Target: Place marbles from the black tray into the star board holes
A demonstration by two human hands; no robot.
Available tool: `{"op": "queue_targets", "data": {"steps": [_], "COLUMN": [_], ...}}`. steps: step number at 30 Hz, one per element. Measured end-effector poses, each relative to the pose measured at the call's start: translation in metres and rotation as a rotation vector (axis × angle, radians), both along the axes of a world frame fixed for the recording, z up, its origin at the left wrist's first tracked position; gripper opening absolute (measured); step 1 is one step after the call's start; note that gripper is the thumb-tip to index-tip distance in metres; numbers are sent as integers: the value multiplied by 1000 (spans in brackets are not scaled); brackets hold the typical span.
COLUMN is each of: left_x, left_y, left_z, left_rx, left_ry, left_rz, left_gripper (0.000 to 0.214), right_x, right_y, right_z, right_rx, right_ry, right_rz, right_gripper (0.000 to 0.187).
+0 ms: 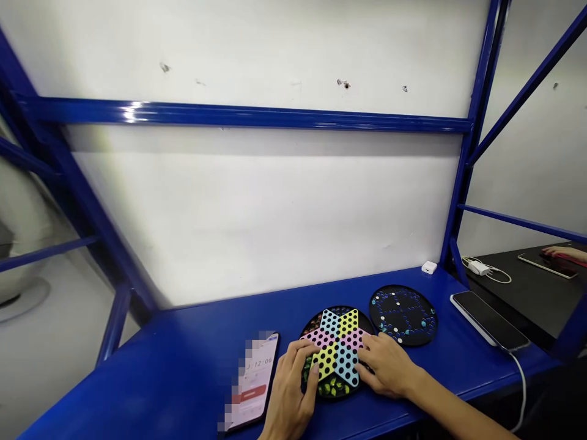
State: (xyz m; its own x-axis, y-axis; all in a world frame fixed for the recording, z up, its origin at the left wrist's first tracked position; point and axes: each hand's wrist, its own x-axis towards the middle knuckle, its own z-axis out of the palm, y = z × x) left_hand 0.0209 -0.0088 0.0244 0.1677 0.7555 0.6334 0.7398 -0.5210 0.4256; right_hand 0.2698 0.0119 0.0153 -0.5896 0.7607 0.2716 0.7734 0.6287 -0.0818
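Note:
A six-pointed Chinese checkers board (337, 340) in light blue, yellow and pink, dotted with dark holes, lies over a round black tray (342, 397). At its left side my left hand (293, 376) is bent, fingertips and thumb against the edge. Opposite it, my right hand (389, 365) has curled fingers on the right points of the star. Green-yellow marbles (334, 386) show in the tray below the star, and brown marbles (314, 324) at the upper left. What lies beneath the star is hidden.
A second round black board (403, 315) with blue markings and small pieces lies right. A phone (257, 382) showing a timer is on the left; another phone (490, 318) rests at the right, cabled. A white case (429, 267) sits near the wall. Blue frame bars (257, 115) surround the table.

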Motion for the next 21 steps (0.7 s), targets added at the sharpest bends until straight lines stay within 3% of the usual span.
{"op": "queue_targets", "data": {"steps": [9,14,16,21], "left_x": [-1,-2,-2,-1], "left_y": [0,2,2,0], "left_z": [-1,-3,-3,-1], "left_rx": [23,65,64,37], "left_ry": [33,50,49,45], "left_rz": [-26,-21,-19,-14], "left_gripper": [22,21,22,23], "right_x": [-4,-3,6,43], "right_y": [15,22,28,47], "right_z": [-9,-14,-13,-6], "right_rx": [40,65,89,178], "right_ry": [-63,94,191,323], "right_rz": [68,36,-51,-493], "right_gripper": [22,36,43,42]}}
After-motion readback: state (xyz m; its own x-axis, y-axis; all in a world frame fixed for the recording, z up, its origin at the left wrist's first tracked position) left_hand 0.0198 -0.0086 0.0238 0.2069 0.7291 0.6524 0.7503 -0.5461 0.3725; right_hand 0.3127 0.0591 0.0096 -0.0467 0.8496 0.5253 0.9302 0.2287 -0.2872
